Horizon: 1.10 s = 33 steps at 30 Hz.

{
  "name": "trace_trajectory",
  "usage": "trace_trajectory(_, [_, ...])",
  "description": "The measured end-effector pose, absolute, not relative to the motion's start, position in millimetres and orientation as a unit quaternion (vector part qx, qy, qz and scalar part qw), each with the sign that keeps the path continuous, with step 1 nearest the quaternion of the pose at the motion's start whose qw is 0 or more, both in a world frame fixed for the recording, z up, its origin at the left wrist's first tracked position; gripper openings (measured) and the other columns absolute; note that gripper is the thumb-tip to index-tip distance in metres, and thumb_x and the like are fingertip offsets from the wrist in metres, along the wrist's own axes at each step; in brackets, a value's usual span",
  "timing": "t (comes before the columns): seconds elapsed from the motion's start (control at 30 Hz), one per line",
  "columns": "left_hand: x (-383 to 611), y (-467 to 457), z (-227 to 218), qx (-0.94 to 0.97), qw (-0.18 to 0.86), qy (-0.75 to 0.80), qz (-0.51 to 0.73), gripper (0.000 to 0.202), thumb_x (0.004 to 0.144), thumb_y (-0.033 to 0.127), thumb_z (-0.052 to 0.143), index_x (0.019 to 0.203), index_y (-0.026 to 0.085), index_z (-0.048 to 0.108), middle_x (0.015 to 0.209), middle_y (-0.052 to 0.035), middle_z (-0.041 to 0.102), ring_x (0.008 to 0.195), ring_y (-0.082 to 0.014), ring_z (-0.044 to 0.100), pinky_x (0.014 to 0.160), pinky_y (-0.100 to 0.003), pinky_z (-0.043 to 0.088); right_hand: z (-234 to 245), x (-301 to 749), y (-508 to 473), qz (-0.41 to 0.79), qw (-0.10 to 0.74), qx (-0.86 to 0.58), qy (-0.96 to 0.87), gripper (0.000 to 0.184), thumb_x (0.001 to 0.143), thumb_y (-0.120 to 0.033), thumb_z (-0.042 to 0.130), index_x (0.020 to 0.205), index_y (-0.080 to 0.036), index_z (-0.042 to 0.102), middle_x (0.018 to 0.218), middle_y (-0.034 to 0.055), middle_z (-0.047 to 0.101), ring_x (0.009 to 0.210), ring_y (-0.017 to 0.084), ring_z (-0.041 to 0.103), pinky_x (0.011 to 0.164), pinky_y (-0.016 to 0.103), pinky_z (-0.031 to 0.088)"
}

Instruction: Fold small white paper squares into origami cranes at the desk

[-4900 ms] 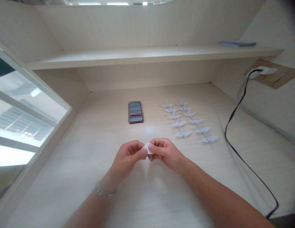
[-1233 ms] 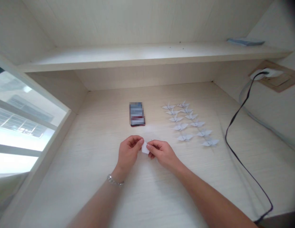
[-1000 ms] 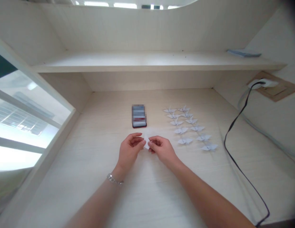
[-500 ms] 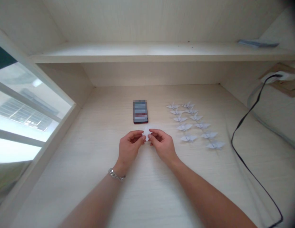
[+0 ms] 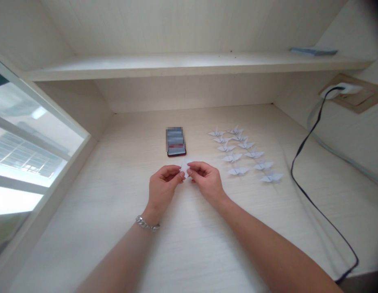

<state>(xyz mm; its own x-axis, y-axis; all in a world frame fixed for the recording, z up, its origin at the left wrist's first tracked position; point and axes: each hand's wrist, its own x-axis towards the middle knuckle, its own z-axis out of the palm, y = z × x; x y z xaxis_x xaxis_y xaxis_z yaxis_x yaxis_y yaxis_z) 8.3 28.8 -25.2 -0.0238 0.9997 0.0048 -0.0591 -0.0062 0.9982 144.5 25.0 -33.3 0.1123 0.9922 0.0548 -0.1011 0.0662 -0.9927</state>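
Observation:
My left hand (image 5: 163,185) and my right hand (image 5: 205,181) meet just above the pale wooden desk (image 5: 189,244), fingertips pinched together on a small folded white paper piece (image 5: 184,167). Most of the paper is hidden by the fingers. A silver bracelet (image 5: 147,224) circles my left wrist. To the right lie several finished white paper cranes (image 5: 246,154) in two slanting rows.
A phone (image 5: 176,141) lies flat just beyond my hands. A black cable (image 5: 301,150) runs from a wall socket (image 5: 344,88) along the desk's right side. A shelf (image 5: 189,65) spans the back, with a flat bluish item (image 5: 312,51) at its right end. A window (image 5: 21,146) borders the left.
Both hands stay pinched on the paper, working it with small finger shifts. The paper now shows less between the fingertips. The view has shifted slightly with head motion.

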Motion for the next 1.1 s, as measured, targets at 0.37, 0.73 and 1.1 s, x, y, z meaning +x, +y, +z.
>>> trace_trajectory(0.37, [8.3, 26.8, -25.4, 0.489, 0.503, 0.485, 0.521, 0.026, 0.061, 0.024, 0.072, 0.084, 0.014, 0.065, 0.074, -0.0031, 0.068, 0.06, -0.0126, 0.062, 0.06, -0.026, 0.052, -33.1, 144.4, 25.1, 0.474, 0.568, -0.491, -0.46, 0.018, 0.065, -0.027, 0.067, 0.081, -0.018, 0.064, 0.067, 0.0012, 0.064, 0.057, 0.013, 0.058, 0.047, 0.023, 0.047])
trace_trajectory(0.73, [7.9, 25.6, -27.8, 0.505, 0.515, 0.469, 0.51, 0.022, 0.066, 0.023, 0.069, 0.085, 0.015, 0.063, 0.074, -0.0027, 0.066, 0.063, -0.0127, 0.062, 0.061, -0.025, 0.051, -32.4, 144.5, 24.1, 0.469, 0.564, -0.48, -0.481, 0.017, 0.067, -0.024, 0.066, 0.082, -0.019, 0.062, 0.071, 0.0008, 0.061, 0.059, 0.013, 0.055, 0.048, 0.023, 0.046])
trace_trajectory(1.1, [4.2, 27.1, -21.5, 0.477, 0.58, 0.429, 0.502, 0.02, 0.074, 0.028, 0.061, 0.088, 0.015, 0.061, 0.071, -0.0009, 0.062, 0.06, -0.0121, 0.059, 0.055, -0.024, 0.049, -35.4, 151.3, 24.4, 0.501, 0.504, -0.458, -0.534, 0.013, 0.067, -0.022, 0.067, 0.077, -0.017, 0.062, 0.074, 0.0018, 0.062, 0.065, 0.014, 0.057, 0.058, 0.025, 0.046])
